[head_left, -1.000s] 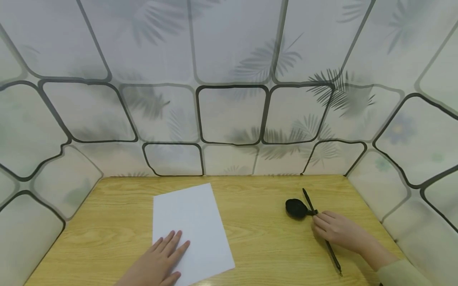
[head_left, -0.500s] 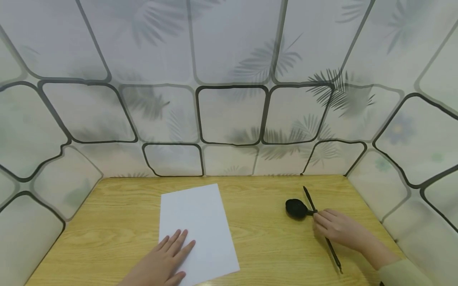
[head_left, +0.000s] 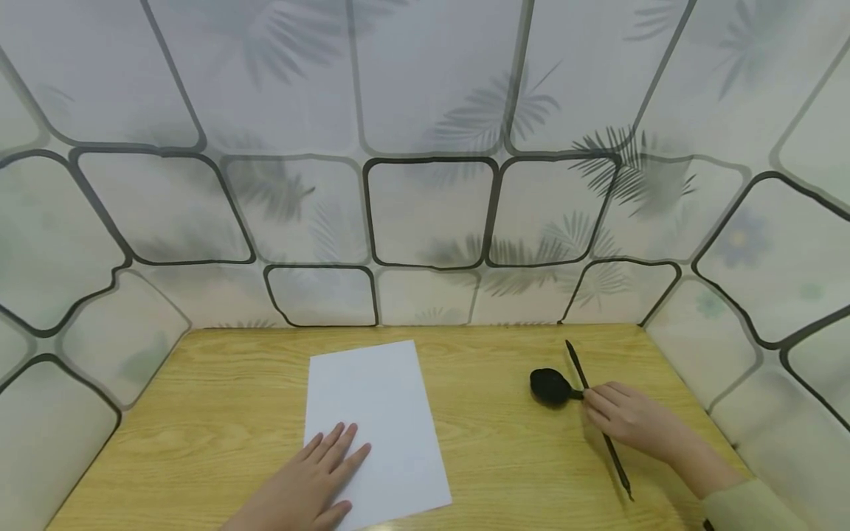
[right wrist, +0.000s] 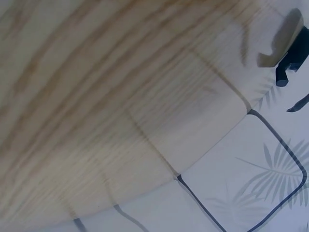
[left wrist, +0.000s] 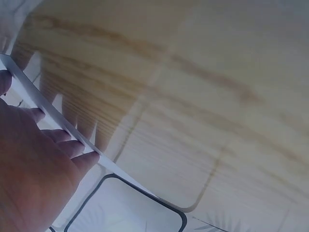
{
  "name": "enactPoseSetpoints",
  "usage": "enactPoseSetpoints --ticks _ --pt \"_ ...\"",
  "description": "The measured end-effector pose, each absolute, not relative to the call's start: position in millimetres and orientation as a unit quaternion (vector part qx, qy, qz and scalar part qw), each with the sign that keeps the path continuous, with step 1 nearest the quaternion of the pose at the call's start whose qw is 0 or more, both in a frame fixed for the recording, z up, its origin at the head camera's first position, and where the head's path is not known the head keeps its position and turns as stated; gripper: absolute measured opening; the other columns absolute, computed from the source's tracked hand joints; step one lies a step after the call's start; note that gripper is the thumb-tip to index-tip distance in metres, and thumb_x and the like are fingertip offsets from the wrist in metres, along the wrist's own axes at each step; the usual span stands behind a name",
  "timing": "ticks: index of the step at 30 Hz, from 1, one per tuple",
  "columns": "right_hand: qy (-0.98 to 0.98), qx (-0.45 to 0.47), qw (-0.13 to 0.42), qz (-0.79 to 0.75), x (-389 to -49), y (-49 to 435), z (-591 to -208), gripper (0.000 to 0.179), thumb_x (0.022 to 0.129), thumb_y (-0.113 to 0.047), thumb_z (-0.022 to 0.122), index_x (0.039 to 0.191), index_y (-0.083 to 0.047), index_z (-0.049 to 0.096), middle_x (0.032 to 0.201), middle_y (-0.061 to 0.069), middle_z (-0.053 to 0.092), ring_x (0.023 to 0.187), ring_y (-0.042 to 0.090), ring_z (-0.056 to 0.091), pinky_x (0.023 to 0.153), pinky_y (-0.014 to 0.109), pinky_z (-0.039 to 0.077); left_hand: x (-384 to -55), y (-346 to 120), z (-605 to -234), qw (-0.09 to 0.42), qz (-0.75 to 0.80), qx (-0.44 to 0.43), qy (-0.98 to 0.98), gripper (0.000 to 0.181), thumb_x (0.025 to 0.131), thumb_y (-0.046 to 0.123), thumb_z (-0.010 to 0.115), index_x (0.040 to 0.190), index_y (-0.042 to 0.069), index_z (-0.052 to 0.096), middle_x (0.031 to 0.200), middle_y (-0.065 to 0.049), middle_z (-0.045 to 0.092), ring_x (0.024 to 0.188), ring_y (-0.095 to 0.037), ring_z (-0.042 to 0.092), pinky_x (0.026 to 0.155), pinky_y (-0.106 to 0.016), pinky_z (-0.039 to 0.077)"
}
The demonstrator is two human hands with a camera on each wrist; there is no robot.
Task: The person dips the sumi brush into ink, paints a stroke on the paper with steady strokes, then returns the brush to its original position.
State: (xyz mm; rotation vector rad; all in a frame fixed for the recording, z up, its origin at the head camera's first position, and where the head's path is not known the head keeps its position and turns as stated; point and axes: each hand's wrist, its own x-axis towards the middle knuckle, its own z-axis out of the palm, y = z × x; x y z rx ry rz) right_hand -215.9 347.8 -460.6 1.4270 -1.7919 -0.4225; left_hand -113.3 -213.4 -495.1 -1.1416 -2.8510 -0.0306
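My left hand point(head_left: 312, 476) lies with fingers spread on a blank white sheet of paper point(head_left: 378, 398). In the left wrist view the fingertips rest on the paper point(left wrist: 41, 101), seen almost edge-on. At the right, my right hand point(head_left: 631, 420) grips a slim dark writing brush point(head_left: 616, 464), its pointed tip away from me and a small loop at its near end. Just left of those fingers sits a small round black dish point(head_left: 550, 387) with a short handle that reaches the brush. The right wrist view shows the black dish point(right wrist: 294, 53) and the brush tip point(right wrist: 299, 104), not the hand.
A wood-grain table point(head_left: 491, 442) lies under everything. Pale curtain-like walls point(head_left: 425, 214) with dark outlines and leaf prints stand at the back and both sides. A light sleeve point(head_left: 747, 505) covers the right forearm.
My left hand has slid the paper to the right across the table. My right hand and the brush have shifted slightly away from me. The black dish has stayed in place.
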Motion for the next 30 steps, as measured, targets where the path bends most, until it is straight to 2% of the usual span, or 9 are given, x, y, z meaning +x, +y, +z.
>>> enactPoseSetpoints --ticks 2,3,5,14,19,22,26,30 --pt "-0.707 0.561 0.399 -0.164 -217 348 -459 0.061 0.112 0.011 0.020 0.091 -0.006 0.075 0.095 0.013 0.076 0.080 0.023 0.072 0.070 0.035 0.061 -114 -212 -495 0.040 -0.002 -0.376 -0.926 0.069 0.109 0.058 0.044 0.163 0.014 0.042 0.167 -0.022 0.042 0.151 -0.043 0.047 0.134 -0.037 0.016" --pt "-0.707 0.560 0.400 -0.163 -217 347 -459 0.060 0.112 0.011 0.021 0.091 -0.005 0.075 0.095 0.013 0.076 0.080 0.024 0.072 0.070 0.035 0.061 -115 -212 -495 0.040 -0.005 -0.376 -0.926 0.069 0.110 0.058 0.043 0.164 0.015 0.042 0.167 -0.022 0.043 0.151 -0.042 0.047 0.132 -0.042 0.027" --pt "-0.708 0.559 0.402 -0.159 -217 347 -457 0.060 0.112 0.011 0.021 0.091 -0.005 0.075 0.095 0.014 0.076 0.080 0.024 0.072 0.070 0.036 0.061 -116 -211 -494 0.048 0.005 -0.381 -0.923 0.069 0.110 0.058 0.043 0.163 0.015 0.042 0.166 -0.021 0.044 0.150 -0.041 0.048 0.118 -0.051 0.047" --pt "-0.710 0.549 0.418 -0.140 -216 343 -450 0.056 0.113 0.007 0.025 0.094 -0.002 0.076 0.096 0.015 0.075 0.081 0.026 0.072 0.069 0.037 0.061 -118 -203 -486 0.032 0.003 -0.385 -0.922 0.068 0.109 0.056 0.045 0.164 0.015 0.042 0.168 -0.020 0.042 0.151 -0.041 0.047 0.115 -0.053 0.049" --pt "-0.717 0.535 0.426 -0.133 -214 341 -445 0.054 0.114 0.006 0.026 0.096 -0.001 0.077 0.098 0.015 0.076 0.081 0.026 0.072 0.068 0.037 0.061 -119 -201 -488 0.055 0.013 -0.394 -0.917 0.068 0.109 0.057 0.044 0.163 0.016 0.042 0.167 -0.018 0.045 0.150 -0.039 0.049 0.114 -0.052 0.050" --pt "-0.724 0.527 0.427 -0.126 -212 339 -443 0.053 0.114 0.005 0.027 0.098 -0.001 0.077 0.098 0.016 0.077 0.081 0.026 0.073 0.068 0.036 0.061 -121 -199 -491 0.043 -0.003 -0.394 -0.918 0.068 0.110 0.059 0.040 0.166 0.020 0.038 0.168 -0.017 0.042 0.152 -0.038 0.047 0.121 -0.048 0.044" --pt "-0.727 0.518 0.438 -0.111 -212 335 -443 0.052 0.114 0.004 0.028 0.098 0.001 0.077 0.098 0.017 0.078 0.079 0.027 0.073 0.067 0.037 0.061 -125 -194 -491 0.010 -0.021 -0.394 -0.919 0.070 0.111 0.062 0.034 0.168 0.023 0.032 0.171 -0.017 0.037 0.155 -0.039 0.042 0.124 -0.049 0.040" --pt "-0.726 0.511 0.454 -0.074 -212 330 -441 0.049 0.114 0.004 0.031 0.097 0.005 0.076 0.096 0.019 0.078 0.075 0.029 0.073 0.064 0.038 0.062 -127 -187 -487 0.000 -0.009 -0.401 -0.916 0.071 0.111 0.062 0.033 0.168 0.020 0.033 0.171 -0.018 0.037 0.155 -0.039 0.042 0.119 -0.054 0.045"
